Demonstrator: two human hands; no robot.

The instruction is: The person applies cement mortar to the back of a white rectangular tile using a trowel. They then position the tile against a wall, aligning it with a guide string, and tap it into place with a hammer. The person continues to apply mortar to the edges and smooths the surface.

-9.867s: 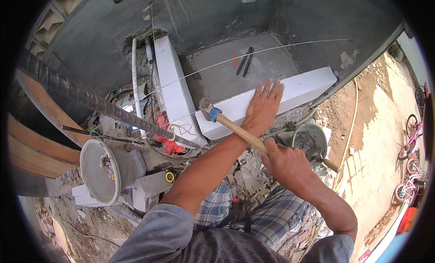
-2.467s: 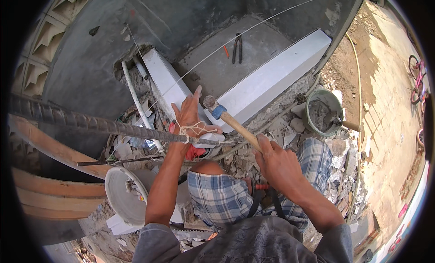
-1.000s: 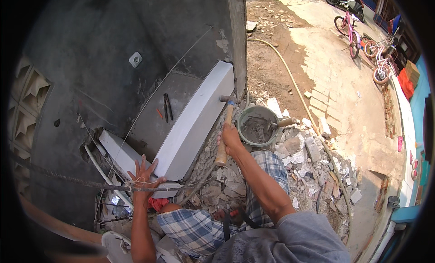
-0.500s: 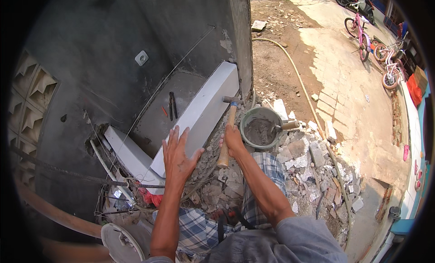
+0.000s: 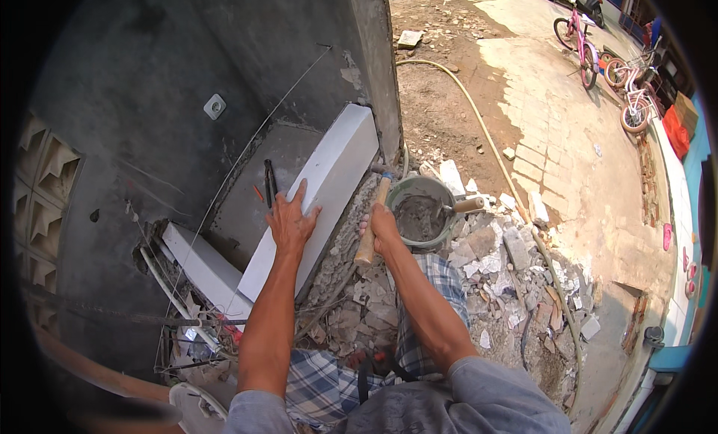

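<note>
A long white masonry block (image 5: 340, 153) lies slantwise along a rough rubble edge. My left hand (image 5: 292, 223) rests on it, fingers spread. In my right hand (image 5: 382, 229) is a hammer (image 5: 366, 245), gripped by its wooden handle. Its metal head is beside the block's far right side; whether they touch I cannot tell. Another white block (image 5: 200, 266) meets the first at its near left end. Just right of the hammer stands a bucket (image 5: 399, 228) of grey mortar (image 5: 419, 215), with a trowel (image 5: 470, 204) stuck in it.
Pliers (image 5: 270, 181) and a small red stick (image 5: 258, 193) lie on the grey slab behind the block. A taut string (image 5: 247, 156) runs above. Broken rubble (image 5: 516, 277) covers the ground at right, crossed by a yellowish hose (image 5: 479, 97). A grey wall (image 5: 172, 52) stands left.
My left hand has slid farther along the block, away from me. The hammer head has shifted slightly rightward from the block's side. The whole view has turned a little.
</note>
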